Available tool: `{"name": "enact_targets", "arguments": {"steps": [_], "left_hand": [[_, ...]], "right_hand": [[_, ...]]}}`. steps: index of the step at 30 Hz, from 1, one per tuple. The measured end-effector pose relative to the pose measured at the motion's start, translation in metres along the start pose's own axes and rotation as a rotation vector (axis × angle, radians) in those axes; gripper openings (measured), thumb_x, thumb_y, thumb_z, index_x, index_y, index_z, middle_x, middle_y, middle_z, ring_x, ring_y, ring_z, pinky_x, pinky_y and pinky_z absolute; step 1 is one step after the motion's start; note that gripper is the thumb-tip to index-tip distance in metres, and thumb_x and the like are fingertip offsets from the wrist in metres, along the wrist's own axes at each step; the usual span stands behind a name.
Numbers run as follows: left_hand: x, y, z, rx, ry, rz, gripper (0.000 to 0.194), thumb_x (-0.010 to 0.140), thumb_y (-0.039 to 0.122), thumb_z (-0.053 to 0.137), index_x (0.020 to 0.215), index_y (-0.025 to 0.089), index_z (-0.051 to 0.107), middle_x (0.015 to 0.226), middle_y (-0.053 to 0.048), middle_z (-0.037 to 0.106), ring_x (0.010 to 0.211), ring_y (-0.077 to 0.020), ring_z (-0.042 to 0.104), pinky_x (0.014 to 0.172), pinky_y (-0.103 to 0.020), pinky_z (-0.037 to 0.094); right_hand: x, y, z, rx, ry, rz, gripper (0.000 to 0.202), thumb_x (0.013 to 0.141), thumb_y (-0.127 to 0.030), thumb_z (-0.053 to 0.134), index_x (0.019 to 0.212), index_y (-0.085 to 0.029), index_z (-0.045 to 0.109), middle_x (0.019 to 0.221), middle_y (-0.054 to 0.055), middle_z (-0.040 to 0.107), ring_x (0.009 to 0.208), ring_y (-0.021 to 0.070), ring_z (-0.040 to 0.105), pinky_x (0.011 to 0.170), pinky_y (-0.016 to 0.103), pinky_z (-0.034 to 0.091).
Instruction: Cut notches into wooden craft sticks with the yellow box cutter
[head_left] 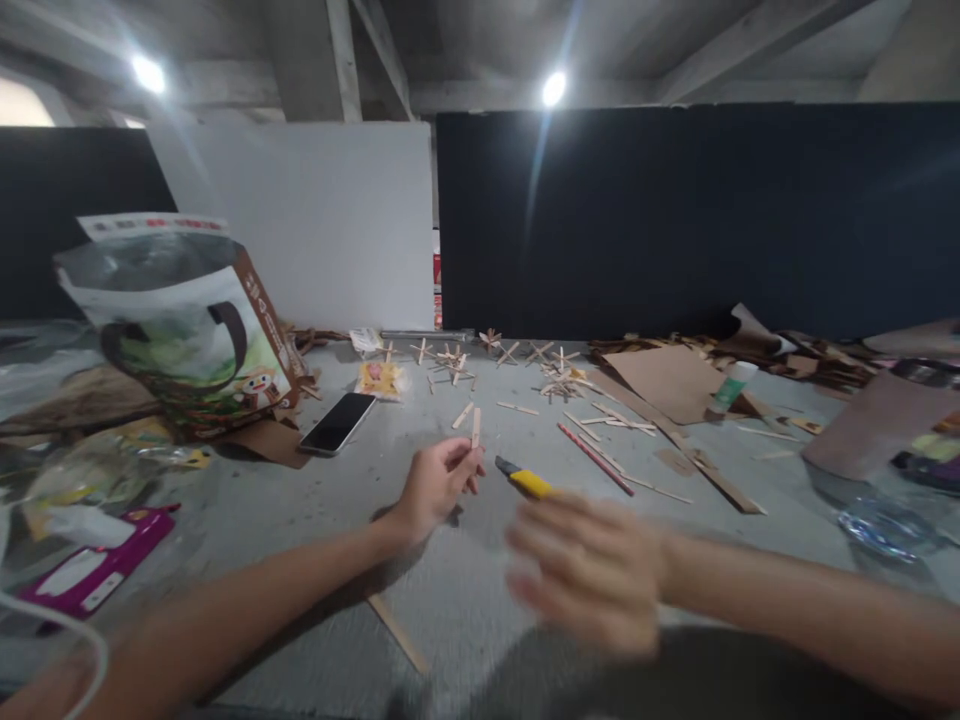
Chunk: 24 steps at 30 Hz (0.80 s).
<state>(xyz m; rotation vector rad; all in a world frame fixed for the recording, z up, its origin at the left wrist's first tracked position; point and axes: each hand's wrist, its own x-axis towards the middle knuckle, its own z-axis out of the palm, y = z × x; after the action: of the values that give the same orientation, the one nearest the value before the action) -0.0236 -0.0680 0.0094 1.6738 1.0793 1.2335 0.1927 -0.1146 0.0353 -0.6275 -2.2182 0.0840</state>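
In my left hand (442,485), a short flat wooden stick (476,428) is pinched upright between thumb and fingers. My right hand (585,565) is blurred by motion, its fingers stretched out toward the left. Just beyond those fingers is a yellow utility knife (531,484), sharp in the picture, its dark tip pointing at my left hand. The knife's rear end is hidden by my right hand. Another short stick piece (463,415) lies behind my left hand, and a longer wooden stick (397,633) lies near the front edge.
Crossed stick shapes (454,362) lie at the back. A red striped pencil (596,460) and loose sticks (626,420) are right of centre. A phone (339,424), large printed bag (187,340) and purple package (101,565) are left; cardboard (660,380) and a glue stick (733,387) are right.
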Motion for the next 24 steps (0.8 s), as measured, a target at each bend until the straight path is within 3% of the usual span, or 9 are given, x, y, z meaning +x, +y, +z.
{"name": "enact_targets", "arguments": {"steps": [2,4,6,9,11,17,24], "left_hand": [[0.006,0.004,0.001,0.013,-0.025,0.001,0.044,0.090,0.059,0.064,0.073,0.018,0.064,0.062,-0.002,0.065,0.052,-0.0127,0.058,0.055,-0.025,0.047],[0.014,0.006,0.004,0.019,-0.056,-0.021,0.042,0.089,0.057,0.065,0.074,0.018,0.063,0.067,-0.003,0.068,0.053,-0.0126,0.059,0.055,-0.025,0.047],[0.023,0.005,0.009,0.031,-0.097,-0.047,0.041,0.088,0.054,0.066,0.071,0.018,0.061,0.066,-0.004,0.067,0.051,-0.0120,0.059,0.054,-0.025,0.047],[0.034,-0.002,0.018,0.041,-0.124,-0.037,0.036,0.089,0.050,0.066,0.072,0.017,0.062,0.071,-0.005,0.070,0.051,-0.0113,0.060,0.054,-0.025,0.047],[0.037,-0.009,0.022,-0.003,-0.121,-0.053,0.037,0.089,0.051,0.064,0.074,0.017,0.063,0.074,-0.006,0.071,0.051,-0.0115,0.061,0.053,-0.025,0.048],[0.029,-0.023,0.019,-0.047,-0.094,-0.036,0.045,0.089,0.059,0.064,0.075,0.016,0.064,0.073,-0.004,0.070,0.053,-0.0107,0.061,0.053,-0.024,0.047],[0.026,-0.022,0.017,-0.162,-0.119,-0.087,0.050,0.078,0.059,0.080,0.095,0.015,0.066,0.068,-0.003,0.072,0.054,-0.0132,0.065,0.056,-0.025,0.051]], "right_hand": [[0.003,0.020,-0.004,-0.149,-0.145,-0.012,0.022,0.103,-0.038,0.055,0.115,-0.026,0.070,0.096,0.010,0.074,0.085,0.0260,0.070,0.077,0.044,0.058],[0.005,0.039,-0.002,-0.331,-0.265,0.115,0.029,0.105,-0.036,0.050,0.118,-0.015,0.065,0.096,0.015,0.074,0.088,0.0284,0.071,0.077,0.042,0.054],[0.003,0.054,0.002,-0.396,-0.361,0.257,0.033,0.102,-0.043,0.056,0.115,-0.013,0.062,0.100,0.016,0.074,0.088,0.0299,0.071,0.074,0.039,0.052],[-0.006,0.068,0.008,-0.383,-0.472,0.366,0.020,0.101,-0.036,0.058,0.102,-0.017,0.061,0.097,0.014,0.074,0.087,0.0283,0.071,0.071,0.034,0.049],[-0.012,0.075,0.009,-0.367,-0.450,0.386,0.015,0.103,-0.030,0.052,0.103,-0.017,0.061,0.096,0.014,0.073,0.088,0.0282,0.072,0.072,0.034,0.049],[-0.023,0.094,0.013,-0.300,-0.110,0.213,0.036,0.109,-0.024,0.035,0.139,-0.020,0.055,0.114,0.015,0.070,0.104,0.0289,0.068,0.088,0.042,0.054],[-0.024,0.100,0.014,-0.205,-0.107,0.050,0.051,0.106,-0.019,0.037,0.155,-0.029,0.050,0.114,0.013,0.069,0.099,0.0273,0.067,0.089,0.043,0.056]]}}
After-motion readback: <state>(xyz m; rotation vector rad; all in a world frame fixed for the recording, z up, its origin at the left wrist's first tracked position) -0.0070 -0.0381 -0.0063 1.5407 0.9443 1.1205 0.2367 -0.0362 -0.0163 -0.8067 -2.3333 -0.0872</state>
